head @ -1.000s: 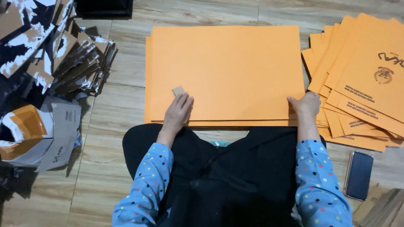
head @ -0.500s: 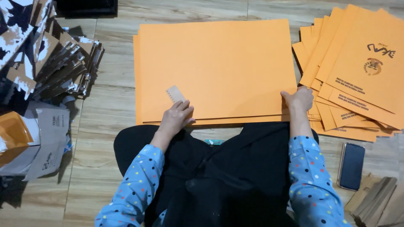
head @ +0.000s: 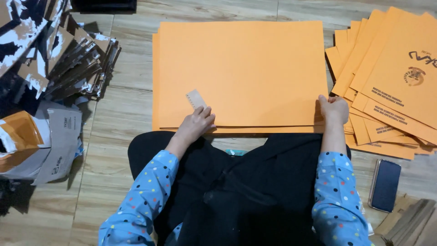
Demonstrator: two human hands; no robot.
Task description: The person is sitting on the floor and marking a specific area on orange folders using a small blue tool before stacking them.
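Seated on a wooden floor [head: 123,114], legs in black, sleeves blue with coloured dots. Directly ahead, a stack of large plain orange sheets [head: 241,68], lying flat, edges nearly squared, lower sheets peeking out along the left and near sides.

Left hand [head: 196,122] resting on the near left part of the top sheet, fingers curled around a small pale scraper [head: 195,98], a flat tilted rectangular piece sticking up past the fingertips and lying against the paper. Right hand [head: 334,109] at the near right corner of the stack, clenched lightly over the edge of the sheets, thumb side on top; whether lifting one sheet or several, cannot tell.

To the right, touching or just beside the stack, a fanned pile of printed orange folders [head: 391,105] with dark lettering and a round emblem, overlapping one another. Nearer, by the right knee, a dark phone [head: 385,185] face up on the floor, and beside it a bundle of brown cardboard strips [head: 409,223].

To the left, well apart from the stack, a heap of black-and-white cardboard scraps [head: 50,50], with a grey paper bag [head: 59,136] and a crumpled orange and white wrapper [head: 18,136] below it.
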